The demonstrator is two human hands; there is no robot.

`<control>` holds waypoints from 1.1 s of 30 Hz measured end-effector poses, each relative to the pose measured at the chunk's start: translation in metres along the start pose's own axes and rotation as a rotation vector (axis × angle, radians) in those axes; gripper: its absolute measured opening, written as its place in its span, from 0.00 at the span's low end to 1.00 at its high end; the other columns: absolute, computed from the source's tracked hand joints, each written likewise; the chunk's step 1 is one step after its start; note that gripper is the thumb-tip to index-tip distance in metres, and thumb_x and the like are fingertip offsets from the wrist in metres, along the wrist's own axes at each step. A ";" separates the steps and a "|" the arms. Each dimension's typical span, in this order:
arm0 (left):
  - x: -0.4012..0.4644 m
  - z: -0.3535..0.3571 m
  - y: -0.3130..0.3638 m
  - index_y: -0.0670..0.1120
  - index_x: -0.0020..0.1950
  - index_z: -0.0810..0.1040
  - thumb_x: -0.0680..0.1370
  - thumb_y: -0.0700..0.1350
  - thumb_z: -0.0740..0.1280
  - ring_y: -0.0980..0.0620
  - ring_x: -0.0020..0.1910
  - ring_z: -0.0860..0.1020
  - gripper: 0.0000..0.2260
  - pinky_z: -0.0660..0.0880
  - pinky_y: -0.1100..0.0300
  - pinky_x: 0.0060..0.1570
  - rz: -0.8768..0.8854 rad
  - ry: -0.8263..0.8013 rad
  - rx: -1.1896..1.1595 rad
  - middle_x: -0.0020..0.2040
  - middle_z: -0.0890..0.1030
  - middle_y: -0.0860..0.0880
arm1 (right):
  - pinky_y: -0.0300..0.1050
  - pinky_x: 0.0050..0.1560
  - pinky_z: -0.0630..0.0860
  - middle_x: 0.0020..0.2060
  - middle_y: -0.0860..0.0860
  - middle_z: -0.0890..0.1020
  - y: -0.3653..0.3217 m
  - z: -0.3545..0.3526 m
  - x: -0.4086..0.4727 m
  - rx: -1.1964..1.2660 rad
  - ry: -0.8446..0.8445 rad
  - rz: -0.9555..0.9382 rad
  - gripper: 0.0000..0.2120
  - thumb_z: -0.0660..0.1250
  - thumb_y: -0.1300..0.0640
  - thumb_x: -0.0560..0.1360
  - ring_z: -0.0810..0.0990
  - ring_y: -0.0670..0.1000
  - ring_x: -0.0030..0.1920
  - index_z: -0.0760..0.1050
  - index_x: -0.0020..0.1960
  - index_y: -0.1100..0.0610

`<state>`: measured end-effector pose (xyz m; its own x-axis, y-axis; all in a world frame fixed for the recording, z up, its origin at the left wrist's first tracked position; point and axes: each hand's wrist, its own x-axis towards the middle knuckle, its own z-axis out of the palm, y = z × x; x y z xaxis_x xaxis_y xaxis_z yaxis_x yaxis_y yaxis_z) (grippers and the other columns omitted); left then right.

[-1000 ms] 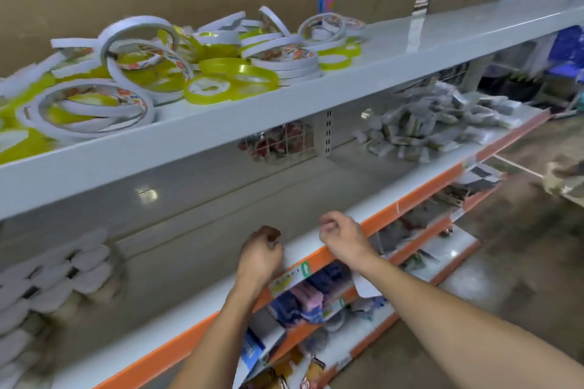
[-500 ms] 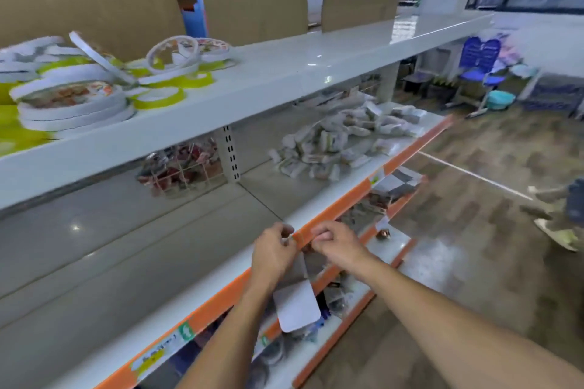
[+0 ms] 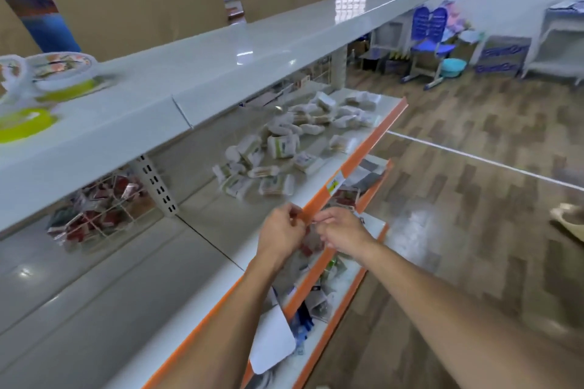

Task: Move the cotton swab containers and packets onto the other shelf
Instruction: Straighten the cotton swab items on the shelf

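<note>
Both hands meet at the front lip of the white metal middle shelf w/ orange plastic price strip (image 3: 363,148). Left hand (image 3: 279,235) has fingers curled, thumb & fingertips pinching at the orange strip edge. Right hand (image 3: 343,232) sits just beside it, touching or nearly so, fingers curled too & pinching something small at the same spot; too blurred to tell what, if anything, lies between the fingers.

The pile of white cotton swab containers and clear packets (image 3: 284,148) lies loose on that same shelf, beyond & above the hands, stretching away toward the shelf's far end. Nearest pieces are near the left hand but apart from it; neither hand touches the pile.

Up & left of the left hand: glossy white top shelf (image 3: 221,73), carrying round white-and-lime-green tape rolls (image 3: 47,85) at its left end. Left of the left hand, at the back of the middle shelf, a white wire mesh basket w/ red packets (image 3: 101,215).

Below the hands: lower orange-edged shelves (image 3: 341,303) w/ mixed small goods, & a white rounded card tag (image 3: 271,344) hanging under the left forearm. Right of the right hand: brown wood-pattern floor (image 3: 474,199); far off, a blue chair (image 3: 433,38).
</note>
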<state>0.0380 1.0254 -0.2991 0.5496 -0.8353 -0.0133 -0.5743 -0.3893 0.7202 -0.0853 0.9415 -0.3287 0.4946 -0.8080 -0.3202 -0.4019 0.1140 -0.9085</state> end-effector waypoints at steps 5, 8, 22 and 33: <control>0.057 0.020 0.022 0.44 0.60 0.80 0.78 0.42 0.65 0.48 0.58 0.79 0.12 0.69 0.64 0.52 0.057 -0.040 0.010 0.58 0.83 0.46 | 0.44 0.46 0.74 0.41 0.47 0.82 -0.011 -0.029 0.038 -0.014 0.056 -0.023 0.11 0.68 0.54 0.64 0.79 0.48 0.43 0.81 0.46 0.49; 0.085 0.028 0.032 0.44 0.62 0.79 0.79 0.44 0.66 0.48 0.61 0.78 0.12 0.71 0.61 0.58 0.079 -0.052 0.024 0.61 0.81 0.46 | 0.46 0.48 0.74 0.39 0.48 0.81 -0.017 -0.048 0.063 0.000 0.098 -0.016 0.13 0.65 0.53 0.62 0.79 0.49 0.42 0.81 0.45 0.48; 0.178 0.084 0.061 0.44 0.61 0.79 0.77 0.42 0.65 0.49 0.59 0.79 0.13 0.74 0.57 0.59 0.046 -0.005 0.070 0.59 0.82 0.48 | 0.55 0.60 0.79 0.50 0.49 0.84 -0.023 -0.099 0.168 -0.063 -0.004 -0.043 0.12 0.66 0.52 0.61 0.83 0.55 0.55 0.78 0.45 0.44; 0.256 0.166 0.135 0.44 0.60 0.79 0.77 0.43 0.67 0.46 0.56 0.80 0.12 0.76 0.55 0.56 -0.050 0.157 0.052 0.57 0.83 0.46 | 0.44 0.48 0.79 0.40 0.41 0.84 -0.029 -0.227 0.270 -0.199 -0.110 -0.152 0.11 0.65 0.50 0.62 0.83 0.44 0.42 0.79 0.42 0.40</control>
<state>0.0007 0.6950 -0.3204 0.6639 -0.7451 0.0639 -0.5727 -0.4517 0.6841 -0.1153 0.5884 -0.3275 0.6370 -0.7383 -0.2214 -0.4549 -0.1281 -0.8813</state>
